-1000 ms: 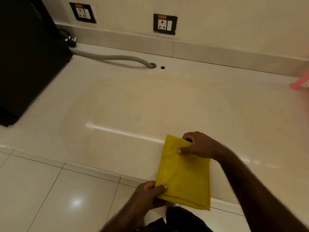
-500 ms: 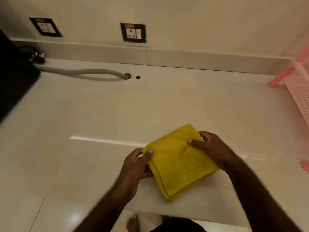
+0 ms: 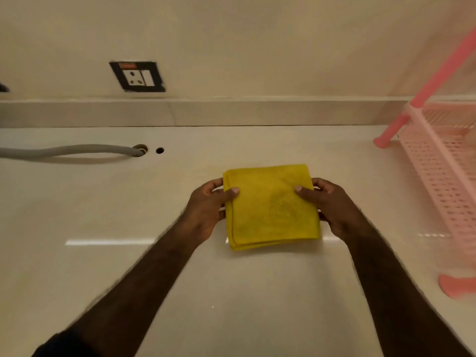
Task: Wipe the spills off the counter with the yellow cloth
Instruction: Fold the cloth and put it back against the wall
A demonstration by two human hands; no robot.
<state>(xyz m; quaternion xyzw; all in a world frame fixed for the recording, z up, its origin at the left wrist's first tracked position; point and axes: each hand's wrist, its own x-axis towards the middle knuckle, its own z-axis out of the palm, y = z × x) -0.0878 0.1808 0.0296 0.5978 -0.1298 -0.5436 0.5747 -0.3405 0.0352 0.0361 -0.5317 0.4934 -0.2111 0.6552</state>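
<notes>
yellow cloth (image 3: 270, 206) folded in square, over middle of counter (image 3: 77, 215). left hand (image 3: 206, 210) pinches cloth's left edge, thumb on top, fingers curled under. right hand (image 3: 332, 207) pinches right edge same way. cloth maybe just off counter, hard to tell. grey hose (image 3: 64, 151) goes into hole at back left. wall socket (image 3: 137, 77) above. pink rack (image 3: 443, 161) stands at right, apart from cloth.
</notes>
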